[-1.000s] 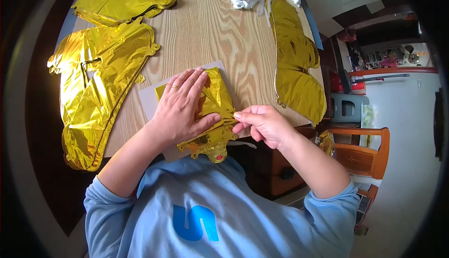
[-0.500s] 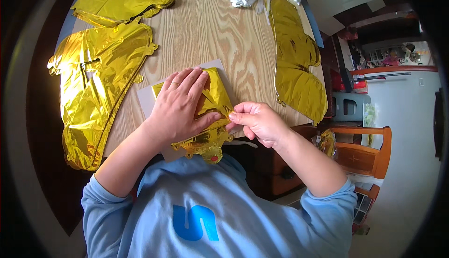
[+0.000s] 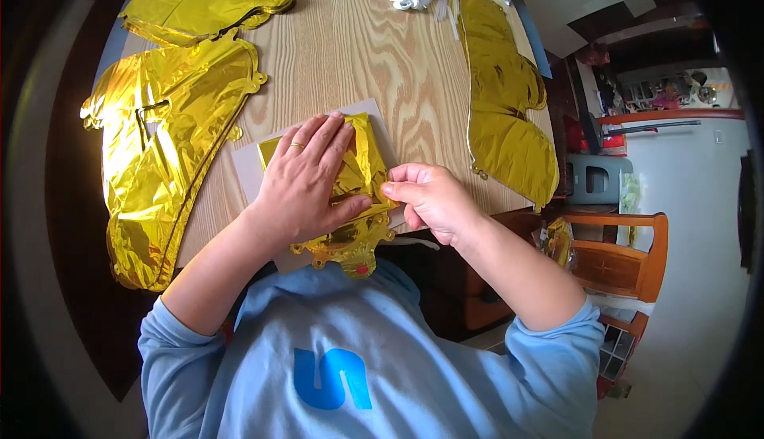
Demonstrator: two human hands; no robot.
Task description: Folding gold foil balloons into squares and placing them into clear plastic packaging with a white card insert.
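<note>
Gold foil balloon (image 3: 362,170), folded at the desk's (image 3: 358,49) near edge, is pressed flat under the open left hand (image 3: 306,180); its edge is pinched by the right hand (image 3: 426,196). Air should be smoothed out first.

The left hand (image 3: 306,184) hides most of the folded gold foil balloon (image 3: 362,170).
</note>
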